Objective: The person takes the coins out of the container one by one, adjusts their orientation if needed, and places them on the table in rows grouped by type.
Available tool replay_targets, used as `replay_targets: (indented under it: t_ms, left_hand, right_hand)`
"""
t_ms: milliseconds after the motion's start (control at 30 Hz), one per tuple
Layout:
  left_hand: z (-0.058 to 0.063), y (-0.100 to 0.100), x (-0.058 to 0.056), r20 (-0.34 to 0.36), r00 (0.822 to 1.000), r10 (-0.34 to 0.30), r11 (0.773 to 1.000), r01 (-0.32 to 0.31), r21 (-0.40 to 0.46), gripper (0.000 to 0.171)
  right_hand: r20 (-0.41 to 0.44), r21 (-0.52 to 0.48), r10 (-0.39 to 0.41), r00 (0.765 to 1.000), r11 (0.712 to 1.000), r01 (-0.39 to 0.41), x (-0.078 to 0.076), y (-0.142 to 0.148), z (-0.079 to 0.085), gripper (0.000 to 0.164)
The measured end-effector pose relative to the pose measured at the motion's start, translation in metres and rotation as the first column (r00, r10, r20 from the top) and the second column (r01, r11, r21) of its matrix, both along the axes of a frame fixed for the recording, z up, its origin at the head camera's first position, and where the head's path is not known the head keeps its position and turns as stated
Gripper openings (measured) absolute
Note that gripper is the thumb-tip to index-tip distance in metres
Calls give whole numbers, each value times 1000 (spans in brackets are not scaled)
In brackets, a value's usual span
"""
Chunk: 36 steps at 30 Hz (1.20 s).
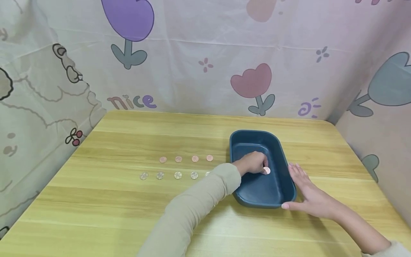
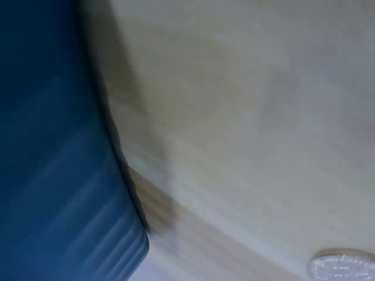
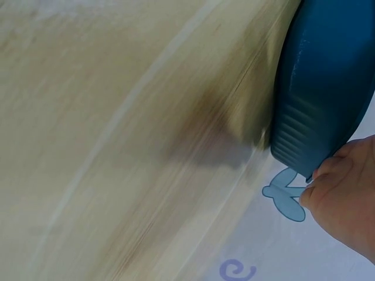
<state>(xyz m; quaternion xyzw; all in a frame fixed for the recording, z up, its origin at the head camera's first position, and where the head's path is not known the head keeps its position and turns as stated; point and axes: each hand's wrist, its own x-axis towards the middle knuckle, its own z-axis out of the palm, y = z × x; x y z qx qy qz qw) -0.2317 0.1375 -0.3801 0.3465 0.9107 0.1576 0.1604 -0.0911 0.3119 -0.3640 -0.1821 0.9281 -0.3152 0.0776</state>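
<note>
A deep blue plastic basin [image 1: 260, 189] stands on the wooden table. Inside it, my left hand [image 1: 254, 162] pinches a copper-coloured coin [image 1: 267, 170] low over the basin floor. My right hand [image 1: 309, 196] rests against the basin's right side, fingers extended along the outer wall and thumb at the near corner. In the right wrist view, part of that hand [image 3: 345, 193] shows at the rim. Left of the basin lies a row of copper coins [image 1: 178, 159]. Nearer me is a row of silver coins [image 1: 178, 175], its right end partly hidden by my left sleeve.
The wooden table [image 1: 96, 207] has a back edge that meets a patterned cloth [image 1: 192, 82] with printed flowers. More cloth hangs at the left and right sides. In the left wrist view, one silver coin [image 2: 343, 266] lies off the basin's outer wall [image 2: 58, 175].
</note>
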Motion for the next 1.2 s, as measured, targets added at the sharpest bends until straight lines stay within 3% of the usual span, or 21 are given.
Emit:
replay_targets:
  t_ms: [67,200,400,633,767,867,1067,1200]
  left_hand:
    - [0,0,1,25,999,23,1000,-24,15,15]
    - [1,-1,4,11,999,40,998,-41,49,15]
    - [4,-8,13,-26,999,20,995,-18,95,26]
    - [30,-22,38,-12,1000,15,977,-12,212,24]
    - [39,-35,47,-2,1000,5,941,-4,338,17]
    - [43,-48,50,26,1000,-3,898,-9,440,14]
    - [46,-74,51,142,989,40,804,-116,583,12]
    - [46,-92,49,191,978,79,763,-183,620,12]
  right_hand:
    - [-3,-2,-1,1000,1000,1,0,0,0,108]
    - [-5,-10,-3,1000,1000,3,1,0,-1,109]
    - [18,-39,-5,1000,999,6,4,-1,-3,108]
    - [35,-45,-11,999,999,13,4,1,0,107]
    - [38,-43,-7,999,999,9,3,1,1,106]
    - [32,-36,-3,999,999,5,1,1,1,106]
    - [11,-32,5,1000,999,-5,1,0,1,107]
    - [0,-29,5,1000,1000,-5,1,-1,1,107]
